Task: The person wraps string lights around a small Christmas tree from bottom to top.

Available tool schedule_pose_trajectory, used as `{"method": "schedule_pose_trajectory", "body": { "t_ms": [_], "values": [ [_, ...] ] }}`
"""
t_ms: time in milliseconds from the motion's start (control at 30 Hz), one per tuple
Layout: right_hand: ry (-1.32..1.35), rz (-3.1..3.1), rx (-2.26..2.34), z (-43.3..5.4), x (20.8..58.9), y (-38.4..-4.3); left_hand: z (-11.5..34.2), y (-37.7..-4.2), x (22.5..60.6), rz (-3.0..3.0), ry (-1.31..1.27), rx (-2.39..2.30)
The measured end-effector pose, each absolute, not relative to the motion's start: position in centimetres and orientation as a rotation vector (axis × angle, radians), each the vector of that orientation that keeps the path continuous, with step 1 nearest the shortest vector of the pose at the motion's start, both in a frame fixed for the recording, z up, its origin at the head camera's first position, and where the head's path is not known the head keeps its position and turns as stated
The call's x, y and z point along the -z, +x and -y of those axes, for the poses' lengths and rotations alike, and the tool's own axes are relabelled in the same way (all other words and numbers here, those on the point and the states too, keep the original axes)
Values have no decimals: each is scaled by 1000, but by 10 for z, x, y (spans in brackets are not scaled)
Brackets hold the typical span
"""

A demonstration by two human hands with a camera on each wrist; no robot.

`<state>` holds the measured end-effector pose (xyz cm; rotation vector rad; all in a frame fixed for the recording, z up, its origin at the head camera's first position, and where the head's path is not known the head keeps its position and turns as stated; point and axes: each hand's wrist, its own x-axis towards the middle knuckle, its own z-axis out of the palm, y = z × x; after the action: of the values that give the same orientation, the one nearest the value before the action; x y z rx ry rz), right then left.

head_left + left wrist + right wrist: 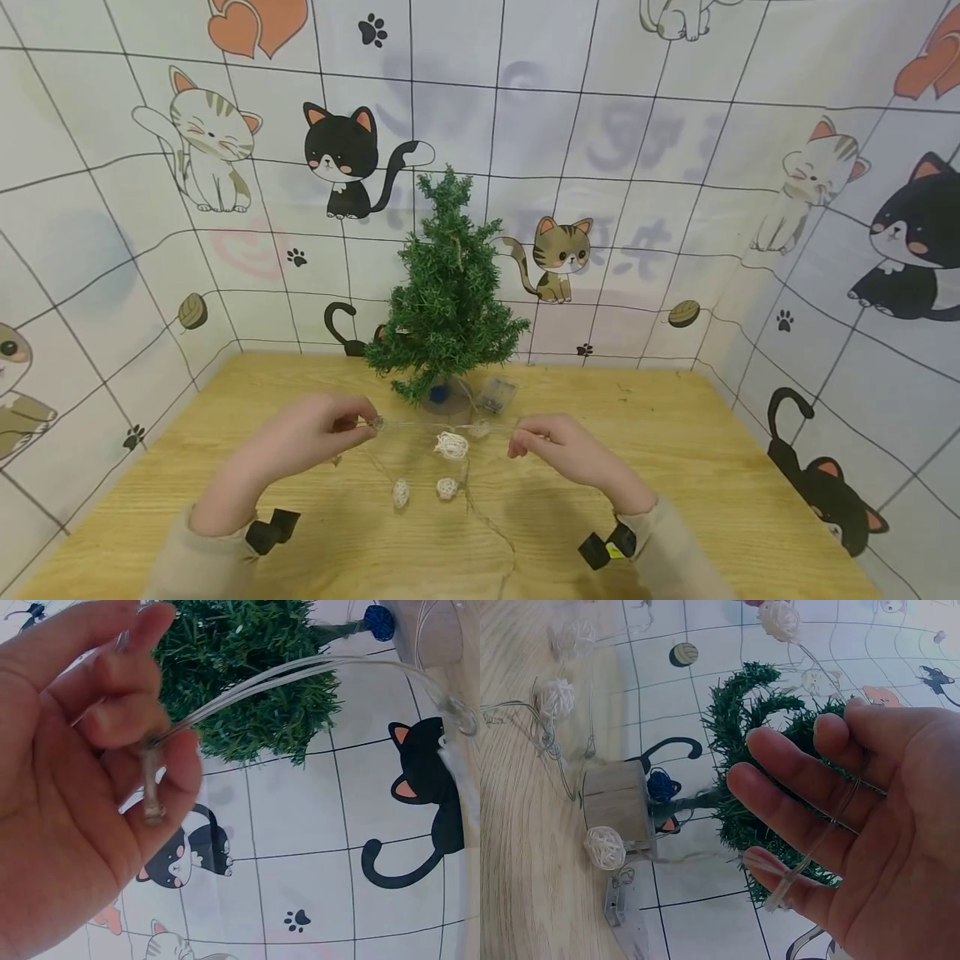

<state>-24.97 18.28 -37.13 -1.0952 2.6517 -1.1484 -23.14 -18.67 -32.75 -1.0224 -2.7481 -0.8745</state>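
My left hand point(315, 429) pinches a thin clear-wired string light point(416, 425) between thumb and fingers at the left. Opposite it, my right hand point(562, 450) grips the same wire, which runs nearly level between the two. In the left wrist view a small bulb end point(153, 784) hangs beside the curled fingers of that hand. The wire crosses the palm in the right wrist view, where another bulb end point(778, 891) shows near the little finger. White woven balls point(452, 446) lie on the table between my hands, with the trailing wire among them.
A small green artificial tree point(450, 292) stands behind my hands on a round base point(447, 407), a blue ball point(438, 392) at its trunk. Right of the base lies a clear battery box point(497, 395). Cat-print cloth point(630, 192) walls the wooden table point(660, 500) at the back and sides.
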Motion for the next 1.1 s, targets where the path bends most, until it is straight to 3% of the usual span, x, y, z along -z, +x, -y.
{"method": "schedule_pose_trajectory", "body": {
  "t_ms": [700,1100],
  "values": [
    [-1115,-2764,1203,-183,379,-252,223,-218,303,2288,-691,961],
    [-1150,-2680,924,-138,409,-272,229,-210,297,2265,-562,1029]
  ]
}}
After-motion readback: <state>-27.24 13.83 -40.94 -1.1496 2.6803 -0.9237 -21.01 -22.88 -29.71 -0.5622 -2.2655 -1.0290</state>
